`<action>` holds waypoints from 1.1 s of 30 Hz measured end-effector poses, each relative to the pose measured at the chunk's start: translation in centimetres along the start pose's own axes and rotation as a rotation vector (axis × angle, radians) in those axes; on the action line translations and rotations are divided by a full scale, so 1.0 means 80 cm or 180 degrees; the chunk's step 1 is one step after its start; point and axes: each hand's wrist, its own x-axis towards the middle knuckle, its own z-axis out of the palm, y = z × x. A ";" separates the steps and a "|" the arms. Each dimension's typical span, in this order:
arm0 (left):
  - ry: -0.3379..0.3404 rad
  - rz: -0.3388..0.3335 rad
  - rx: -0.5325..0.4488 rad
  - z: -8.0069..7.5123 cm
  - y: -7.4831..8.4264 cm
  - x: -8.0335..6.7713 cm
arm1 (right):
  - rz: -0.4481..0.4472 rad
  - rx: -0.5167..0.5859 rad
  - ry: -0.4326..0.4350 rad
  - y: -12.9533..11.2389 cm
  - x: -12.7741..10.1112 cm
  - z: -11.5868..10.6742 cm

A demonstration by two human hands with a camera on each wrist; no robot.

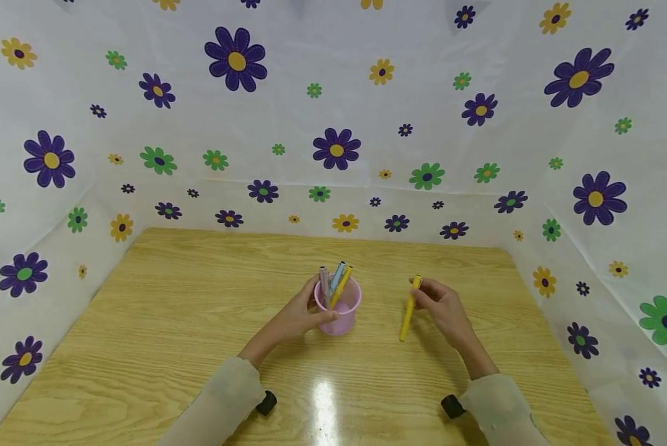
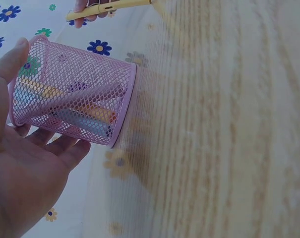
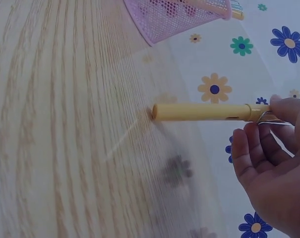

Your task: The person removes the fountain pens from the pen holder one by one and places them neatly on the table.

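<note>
A pink mesh pen cup (image 1: 341, 322) stands upright on the wooden table, gripped by my left hand (image 1: 297, 319) with the thumb on the near side and the fingers round the far left. Inside it lean a greyish-purple pen (image 1: 325, 285), a light blue pen (image 1: 336, 277) and a yellow pen (image 1: 343, 286). To the right of the cup, my right hand (image 1: 442, 306) pinches a second yellow pen (image 1: 408, 316) near its upper, clip end. This pen is nearly upright, its lower end (image 3: 155, 112) at or just above the tabletop; I cannot tell whether they touch.
The light wooden table (image 1: 199, 279) reaches to a white cloth backdrop (image 1: 289, 124) with printed flowers, which rises behind it and on both sides. A dark wrist device (image 1: 266, 403) shows at the left sleeve, another dark device (image 1: 452, 406) at the right.
</note>
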 end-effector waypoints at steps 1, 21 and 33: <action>-0.0003 -0.0002 0.0003 0.000 0.000 0.000 | 0.0008 0.0004 -0.0032 0.001 0.000 0.000; -0.0002 -0.0027 0.0033 0.001 -0.001 0.000 | 0.0228 0.0224 -0.0153 0.005 0.004 0.000; -0.0003 -0.0016 0.0017 0.000 -0.002 0.001 | 0.0559 0.0379 0.0178 0.006 0.007 0.014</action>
